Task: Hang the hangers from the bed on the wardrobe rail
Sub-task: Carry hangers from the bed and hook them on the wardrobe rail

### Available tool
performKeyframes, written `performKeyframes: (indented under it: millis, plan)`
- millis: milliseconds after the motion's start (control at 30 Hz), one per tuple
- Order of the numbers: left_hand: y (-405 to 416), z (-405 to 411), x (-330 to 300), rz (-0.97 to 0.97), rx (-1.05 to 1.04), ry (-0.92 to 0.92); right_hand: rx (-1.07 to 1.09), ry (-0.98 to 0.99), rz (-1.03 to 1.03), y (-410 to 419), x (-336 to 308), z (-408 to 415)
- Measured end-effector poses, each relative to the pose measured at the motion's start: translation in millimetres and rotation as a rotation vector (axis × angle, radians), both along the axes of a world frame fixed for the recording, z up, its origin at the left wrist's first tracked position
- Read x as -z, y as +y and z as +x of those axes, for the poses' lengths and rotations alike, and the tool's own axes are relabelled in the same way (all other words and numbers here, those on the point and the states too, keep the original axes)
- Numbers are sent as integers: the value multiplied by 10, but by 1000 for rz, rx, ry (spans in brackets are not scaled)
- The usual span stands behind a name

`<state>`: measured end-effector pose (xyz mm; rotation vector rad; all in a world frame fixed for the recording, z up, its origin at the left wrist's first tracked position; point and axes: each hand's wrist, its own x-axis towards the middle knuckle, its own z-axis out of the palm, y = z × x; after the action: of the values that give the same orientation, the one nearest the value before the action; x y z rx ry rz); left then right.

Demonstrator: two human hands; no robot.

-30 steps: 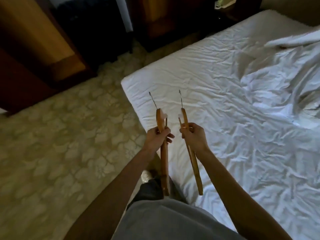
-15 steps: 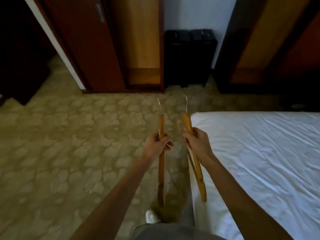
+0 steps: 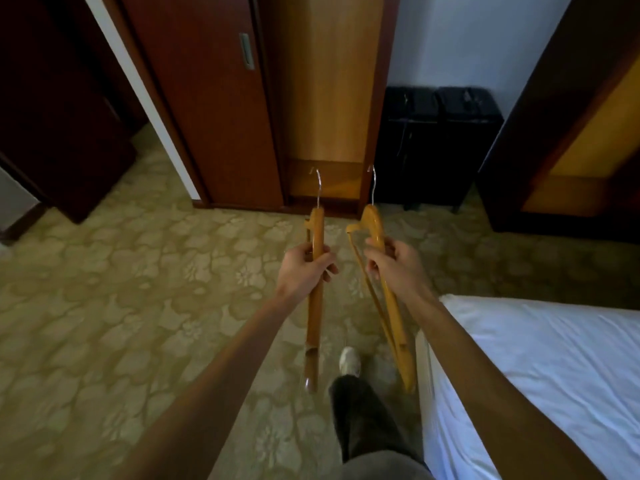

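Wooden hangers, one gripped in each hand, are held upright out in front, metal hooks pointing up. The left hand (image 3: 304,268) grasps the left hanger (image 3: 316,299); the right hand (image 3: 394,266) grasps the right hanger (image 3: 388,299). The wardrobe (image 3: 325,98) stands ahead across patterned carpet (image 3: 104,306), its inside apparently bare; no rail is visible. The bed (image 3: 540,368) lies to the right. A hanging end could catch the bed's edge or the wardrobe's sliding door (image 3: 207,98).

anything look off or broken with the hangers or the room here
Nothing stands out. The left hand grips one orange wooden hanger and the right hand another; both look intact, metal hooks up. The white bed is merely wrinkled.
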<state>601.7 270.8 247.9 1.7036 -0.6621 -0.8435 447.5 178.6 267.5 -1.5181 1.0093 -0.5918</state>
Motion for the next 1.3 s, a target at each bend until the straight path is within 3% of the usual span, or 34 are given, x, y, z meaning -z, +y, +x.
performKeyframes:
  millis: [333,767,1067,1300]
  plan:
    - [-2206,1597,-289,19,-68,2,-14,1,48,-2231,-174,1809]
    - [-3744,4216,-555,-86,-223,-101,-210,-39,16,-3950,-438,4655]
    - [-5336,6080,-719,-123,-76,-94,-121,-11,-79,-5396,-661,6099]
    - [-6452,6854,-912,-125,53,-126,2,-20,-82,-6379,-794,6866]
